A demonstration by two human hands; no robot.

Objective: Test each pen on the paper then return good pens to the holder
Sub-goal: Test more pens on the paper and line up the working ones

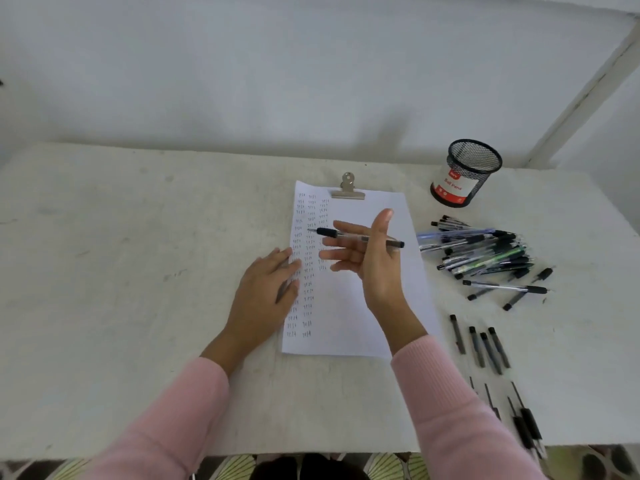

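On centre paper [346,317], many test marks; right hand [375,261] loosely grasps a pen [327,232], left hand [263,289] lies flat, released; holder [464,174] at one o'clock looks empty; three-o'clock pile [485,252] seems untested.

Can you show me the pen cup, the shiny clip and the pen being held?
pen holder [483,174], head view, on its black mesh wall.
clip [347,195], head view, on its flat silver bar.
held pen [327,232], head view, on its black grip.
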